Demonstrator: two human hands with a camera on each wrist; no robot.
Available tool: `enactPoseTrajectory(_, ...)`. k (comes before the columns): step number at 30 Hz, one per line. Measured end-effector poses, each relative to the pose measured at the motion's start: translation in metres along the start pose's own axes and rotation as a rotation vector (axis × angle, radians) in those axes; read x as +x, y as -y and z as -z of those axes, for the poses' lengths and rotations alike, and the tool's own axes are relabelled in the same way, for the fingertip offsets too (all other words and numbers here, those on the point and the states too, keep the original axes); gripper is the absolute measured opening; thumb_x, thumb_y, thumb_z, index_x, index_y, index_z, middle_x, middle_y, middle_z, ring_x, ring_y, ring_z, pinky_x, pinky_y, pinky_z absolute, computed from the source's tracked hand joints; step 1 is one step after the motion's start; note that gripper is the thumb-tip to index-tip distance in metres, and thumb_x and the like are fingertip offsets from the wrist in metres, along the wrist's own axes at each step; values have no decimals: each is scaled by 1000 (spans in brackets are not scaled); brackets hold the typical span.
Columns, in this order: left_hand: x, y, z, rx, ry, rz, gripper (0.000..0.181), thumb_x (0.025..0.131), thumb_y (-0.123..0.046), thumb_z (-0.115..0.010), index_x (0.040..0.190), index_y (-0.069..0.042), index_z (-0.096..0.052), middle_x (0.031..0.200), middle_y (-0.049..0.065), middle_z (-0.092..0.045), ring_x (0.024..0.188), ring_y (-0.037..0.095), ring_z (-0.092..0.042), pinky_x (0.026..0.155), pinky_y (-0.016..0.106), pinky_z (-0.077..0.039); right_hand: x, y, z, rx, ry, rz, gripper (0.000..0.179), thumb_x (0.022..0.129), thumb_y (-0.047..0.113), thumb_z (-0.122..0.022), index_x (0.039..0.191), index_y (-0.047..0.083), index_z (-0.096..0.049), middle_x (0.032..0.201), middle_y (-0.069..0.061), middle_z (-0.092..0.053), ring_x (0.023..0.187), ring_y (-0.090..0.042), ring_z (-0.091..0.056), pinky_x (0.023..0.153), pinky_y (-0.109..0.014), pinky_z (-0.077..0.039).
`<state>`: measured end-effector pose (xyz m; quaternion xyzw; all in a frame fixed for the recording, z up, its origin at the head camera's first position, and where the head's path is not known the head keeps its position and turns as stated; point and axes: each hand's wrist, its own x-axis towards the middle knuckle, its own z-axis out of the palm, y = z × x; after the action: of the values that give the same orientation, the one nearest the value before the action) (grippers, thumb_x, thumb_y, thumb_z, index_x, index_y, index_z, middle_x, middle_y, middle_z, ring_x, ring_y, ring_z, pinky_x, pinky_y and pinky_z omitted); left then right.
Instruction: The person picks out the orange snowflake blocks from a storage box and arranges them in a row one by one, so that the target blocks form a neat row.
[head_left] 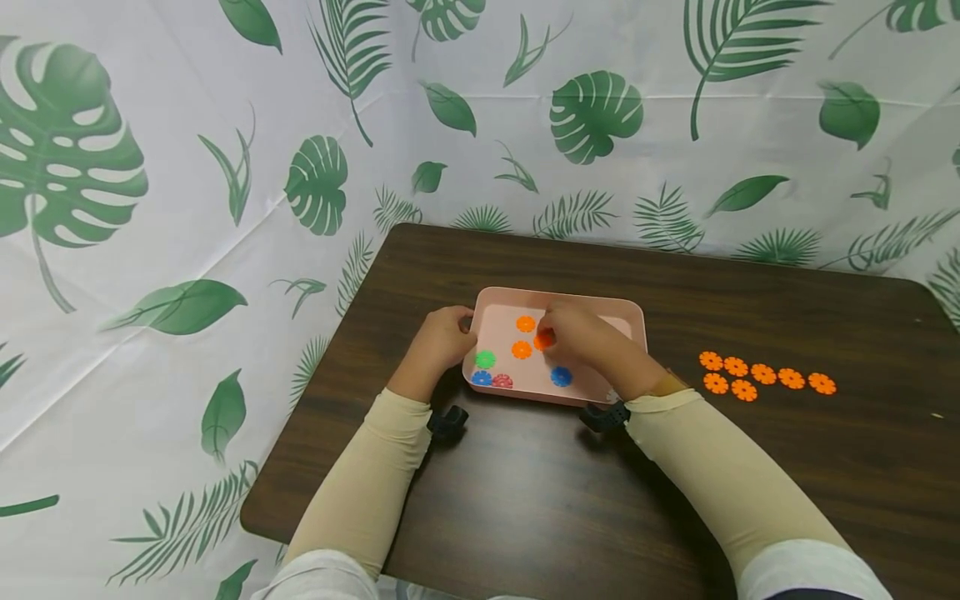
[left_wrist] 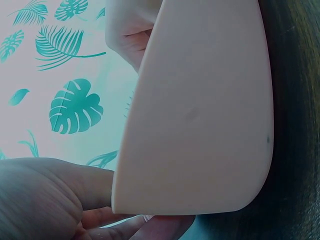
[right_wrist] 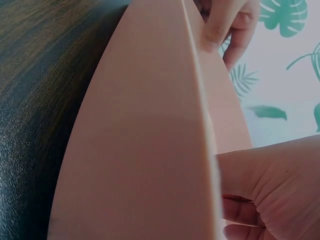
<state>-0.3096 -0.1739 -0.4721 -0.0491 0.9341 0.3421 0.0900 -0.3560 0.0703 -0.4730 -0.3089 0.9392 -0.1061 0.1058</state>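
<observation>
A shallow pink tray sits on the table, holding several small notched plastic discs. My left hand grips its left rim, thumb over the edge; the left wrist view shows other fingers outside the wall. Inside the tray, my right hand has its fingertips on an orange disc, apparently pinching it; in the right wrist view the tray wall hides the fingertips. Two more orange discs, one upper and one lower, lie beside it. A green disc, blue discs and a red disc lie nearer me.
On the dark wooden table, right of the tray, several orange discs lie flat in two rows. A pale disc partly shows by my right wrist in the tray. Behind the table hangs a white leaf-patterned cloth.
</observation>
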Motion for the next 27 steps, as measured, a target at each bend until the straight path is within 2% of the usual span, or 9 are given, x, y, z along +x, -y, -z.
enactPoseTrajectory(12,-1,-1,1,5,-6,-9,52,92,-18,-66,143,-12,-62,101,8,-65,78,24,-61,61,34,-52,1,0,-4,4,-34,0,26,78,17,-84,98,6,-73,94,-7,-58,86,-25,-53,81,-37,-50)
enactPoseTrajectory(20,0,-1,0,5,4,2,53,92,-17,-67,144,-12,-61,102,8,-65,80,25,-62,63,34,-53,-1,5,-3,2,-44,-35,31,76,18,-84,100,4,-71,92,-8,-58,85,-25,-53,78,-37,-51)
enactPoseTrajectory(27,1,0,1,11,-2,-16,52,91,-18,-66,143,-11,-62,100,8,-66,78,24,-62,62,35,-52,-1,5,-1,29,-27,-71,31,76,17,-85,101,6,-70,90,-7,-60,84,-25,-54,75,-36,-49)
